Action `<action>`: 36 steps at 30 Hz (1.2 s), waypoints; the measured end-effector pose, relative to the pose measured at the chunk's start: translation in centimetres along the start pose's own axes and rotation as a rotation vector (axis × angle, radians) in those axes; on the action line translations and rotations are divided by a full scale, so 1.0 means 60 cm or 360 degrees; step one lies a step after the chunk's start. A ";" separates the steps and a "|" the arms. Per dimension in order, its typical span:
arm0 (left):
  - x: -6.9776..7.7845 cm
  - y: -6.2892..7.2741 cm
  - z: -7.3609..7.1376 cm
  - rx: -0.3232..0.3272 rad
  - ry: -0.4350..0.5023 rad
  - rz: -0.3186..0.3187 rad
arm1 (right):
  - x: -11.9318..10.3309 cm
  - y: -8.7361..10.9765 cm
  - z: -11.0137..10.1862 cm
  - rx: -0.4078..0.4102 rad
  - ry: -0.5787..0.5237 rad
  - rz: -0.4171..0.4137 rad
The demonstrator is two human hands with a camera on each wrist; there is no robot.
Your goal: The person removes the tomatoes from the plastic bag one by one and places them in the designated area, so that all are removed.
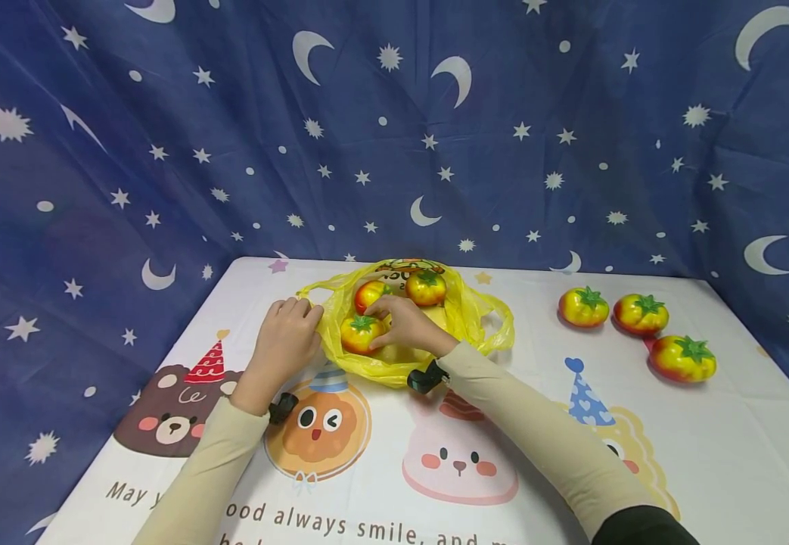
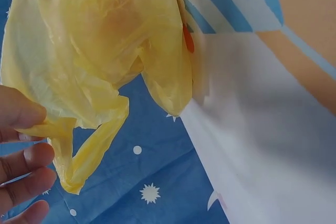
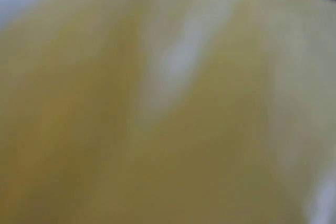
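Observation:
A yellow plastic bag (image 1: 394,371) lies with its mouth spread wide. Inside it are three yellow-red tomatoes with green tops: a front one (image 1: 360,337), one behind it (image 1: 370,294) and one at the back right (image 1: 426,288). At the bag's left side, my left hand (image 1: 288,333) pinches a handle strap (image 2: 63,129) between thumb and fingers. My right hand (image 1: 408,324) reaches into the bag, thumb and finger at the right side of the front tomato, gripping it. Blurred yellow plastic (image 3: 173,129) fills the right wrist view and hides the fingers there.
On the table's right side are three more tomatoes, a left one (image 1: 583,307), a middle one (image 1: 641,314) and a nearer one (image 1: 683,359). The white printed tablecloth (image 1: 537,477) meets a blue star-and-moon curtain (image 1: 394,189) at the back and left.

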State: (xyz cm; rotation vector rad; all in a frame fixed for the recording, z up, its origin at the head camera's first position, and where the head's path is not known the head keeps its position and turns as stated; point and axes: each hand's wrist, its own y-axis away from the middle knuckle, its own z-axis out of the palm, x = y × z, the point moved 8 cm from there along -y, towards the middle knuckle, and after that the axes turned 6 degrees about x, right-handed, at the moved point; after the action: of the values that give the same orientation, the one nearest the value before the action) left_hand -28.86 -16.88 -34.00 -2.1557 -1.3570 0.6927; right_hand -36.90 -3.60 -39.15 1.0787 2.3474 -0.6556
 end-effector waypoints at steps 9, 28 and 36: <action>-0.005 0.004 0.003 -0.0014 0.0000 -0.0038 | 0.001 0.001 0.000 -0.0004 -0.0006 -0.0026; -0.009 0.003 0.001 0.0042 0.0029 -0.0053 | 0.012 0.006 0.001 -0.0059 -0.0114 0.0046; -0.011 0.005 0.001 0.0038 0.0050 -0.0072 | 0.018 0.013 0.001 -0.0046 -0.0179 0.0096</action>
State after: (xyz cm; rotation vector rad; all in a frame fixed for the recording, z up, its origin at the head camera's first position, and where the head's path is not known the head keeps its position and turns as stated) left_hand -28.94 -17.57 -34.12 -2.1022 -1.3698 0.6521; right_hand -36.90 -2.57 -40.00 1.0675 2.2138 -0.6413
